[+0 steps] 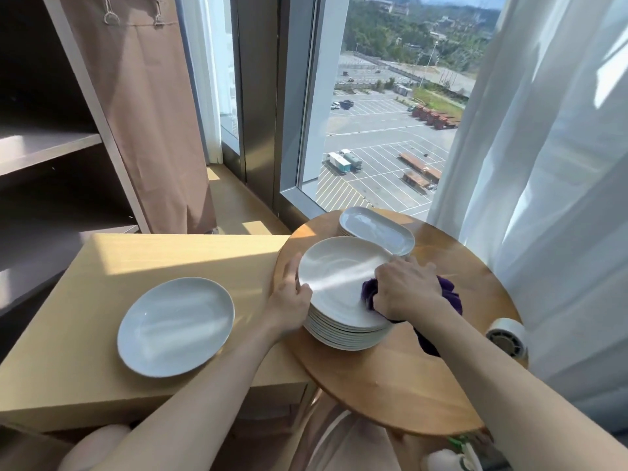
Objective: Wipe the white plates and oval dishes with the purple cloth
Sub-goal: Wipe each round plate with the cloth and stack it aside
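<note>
Left hand at frame centre, clamped on the left rim of the top plate: thumb over the rim, fingers laid along the outer edge. Right hand just right of centre, fingers curled round the bunched purple cloth, which it presses onto the right side of that plate. More cloth sticks out behind the knuckles and trails under the wrist toward the lower right. The top plate sits on the stack of round white plates, roughly ten deep, on the round wooden table in the centre-right of the frame. Behind the stack, nearer the window, is a shorter pile of oval dishes; it looks to touch the round stack, can't confirm. A single plate lies alone on the pale rectangular table at lower left, well apart from the stack. A sun streak crosses the top plate and the pale tabletop. Tape roll at the right edge of the round table. White curtain fills the right side, brown curtain and a dark shelf unit are at upper left. Parking lot visible through the glass.
</note>
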`<state>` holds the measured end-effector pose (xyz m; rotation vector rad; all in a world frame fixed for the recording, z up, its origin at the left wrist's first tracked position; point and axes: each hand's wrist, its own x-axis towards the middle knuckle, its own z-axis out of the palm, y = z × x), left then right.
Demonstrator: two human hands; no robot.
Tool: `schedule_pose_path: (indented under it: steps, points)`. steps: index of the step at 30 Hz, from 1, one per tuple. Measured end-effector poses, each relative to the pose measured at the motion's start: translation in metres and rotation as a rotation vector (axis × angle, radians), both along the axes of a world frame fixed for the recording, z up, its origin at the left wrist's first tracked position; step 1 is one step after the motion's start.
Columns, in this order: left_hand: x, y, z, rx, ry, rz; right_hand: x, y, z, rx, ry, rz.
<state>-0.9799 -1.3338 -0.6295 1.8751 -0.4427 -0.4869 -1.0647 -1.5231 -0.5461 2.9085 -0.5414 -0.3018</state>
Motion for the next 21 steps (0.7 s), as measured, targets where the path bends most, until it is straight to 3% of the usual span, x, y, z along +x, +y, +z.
schedule_pose_path:
  steps: [11,16,21]
  points:
    - [0.005,0.001,-0.011,0.011,0.053,-0.022,0.070,-0.012,-0.040,-0.184,-0.241,0.101]
    - [0.006,0.001,-0.014,0.002,0.053,-0.038,0.084,0.012,-0.055,0.021,-0.333,0.020]
    - [0.009,0.007,-0.010,0.004,0.066,-0.085,0.082,0.031,-0.053,0.235,-0.355,0.088]
